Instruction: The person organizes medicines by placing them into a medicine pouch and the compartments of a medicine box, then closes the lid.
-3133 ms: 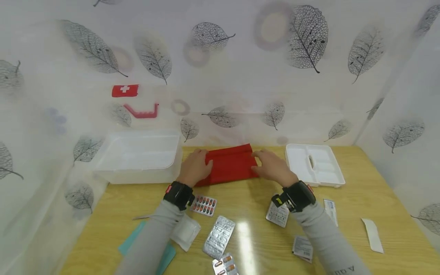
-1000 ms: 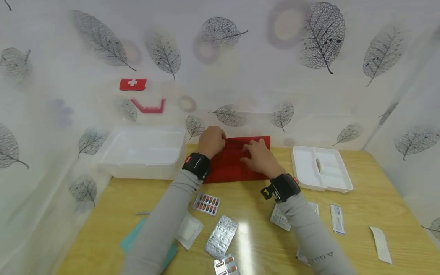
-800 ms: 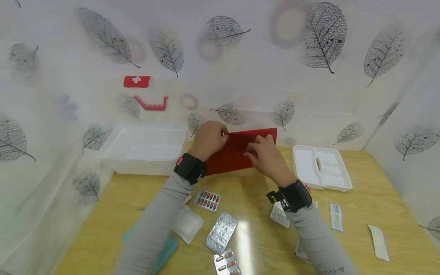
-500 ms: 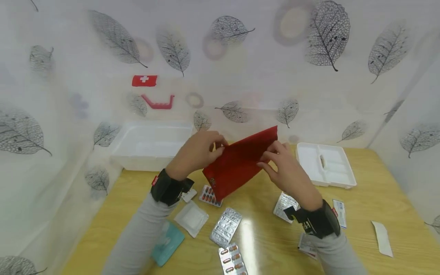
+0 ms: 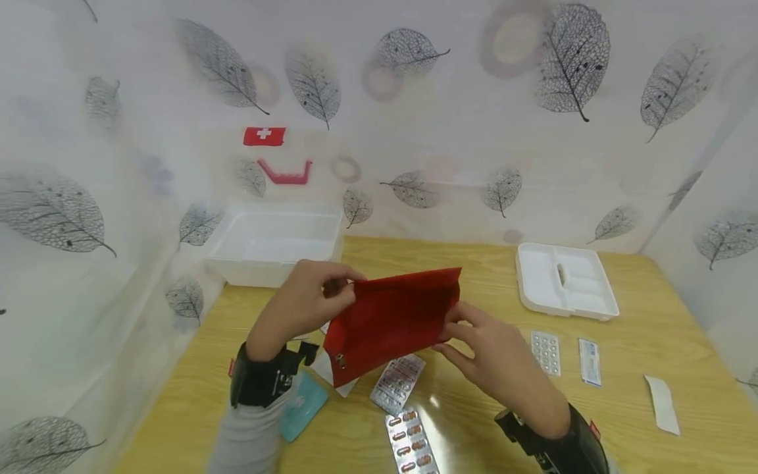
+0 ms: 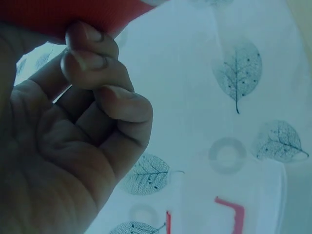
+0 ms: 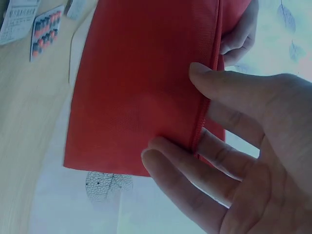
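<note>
A red zip pouch (image 5: 391,322) is held up over the table in the head view, tilted with its right end higher. My left hand (image 5: 304,299) pinches its upper left corner between thumb and fingers. At the pouch's right end, the thumb and fingers of my right hand (image 5: 500,359) grip the edge. The right wrist view gives a close look at the pouch (image 7: 141,87), its zipper running past my right fingers. Only a strip of the red pouch (image 6: 73,14) shows in the left wrist view, above my left fingertips.
A white box (image 5: 278,247) stands at the back left, a white divided tray (image 5: 535,280) at the back right. A capsule blister pack (image 5: 411,441), silver blister packs (image 5: 398,385), a teal packet (image 5: 303,405), a small wrapped packet (image 5: 589,362) and a pale strip (image 5: 662,403) lie about.
The pouch lay at the back of the table; both hands have taken hold of it, lifted it and drawn it nearer. My head view has shifted slightly.
</note>
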{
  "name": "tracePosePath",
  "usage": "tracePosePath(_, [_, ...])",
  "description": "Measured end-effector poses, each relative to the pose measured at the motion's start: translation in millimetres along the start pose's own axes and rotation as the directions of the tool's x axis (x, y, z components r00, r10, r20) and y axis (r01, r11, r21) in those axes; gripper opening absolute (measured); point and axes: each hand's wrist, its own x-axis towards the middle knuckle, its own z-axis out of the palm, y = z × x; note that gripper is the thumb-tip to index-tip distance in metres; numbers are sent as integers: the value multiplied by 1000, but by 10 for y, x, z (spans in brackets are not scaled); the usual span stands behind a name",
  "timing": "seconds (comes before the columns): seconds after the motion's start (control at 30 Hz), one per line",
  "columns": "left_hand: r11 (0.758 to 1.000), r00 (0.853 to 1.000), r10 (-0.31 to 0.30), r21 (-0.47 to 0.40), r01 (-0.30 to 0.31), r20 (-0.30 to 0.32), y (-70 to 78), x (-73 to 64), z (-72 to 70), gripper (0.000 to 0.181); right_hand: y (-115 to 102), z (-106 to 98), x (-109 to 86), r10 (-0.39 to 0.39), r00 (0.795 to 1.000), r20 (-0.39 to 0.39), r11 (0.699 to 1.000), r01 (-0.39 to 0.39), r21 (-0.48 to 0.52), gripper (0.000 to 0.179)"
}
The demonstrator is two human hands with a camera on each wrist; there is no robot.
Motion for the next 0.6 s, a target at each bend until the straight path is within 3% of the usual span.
tracePosePath(0.2, [999,998,-44,-7,44,-39,-50,-82,26,14,-108,89,-60,-106,994,12,994,105,24,16])
tracePosePath(0.33, [998,998,-52,16,52,-17,-34,-80,51,10,-171,127,-72,-149,985,91,984,139,113,21])
tracePosePath(0.47, [999,999,-42,26,42,17,-29,-85,57,10,-233,114,-81,-166,976,144,973,138,186,26])
tracePosePath(0.6, [999,1000,-14,44,13,24,-37,-84,32,10,-288,6,-98,-91,988,128,960,52,277,25])
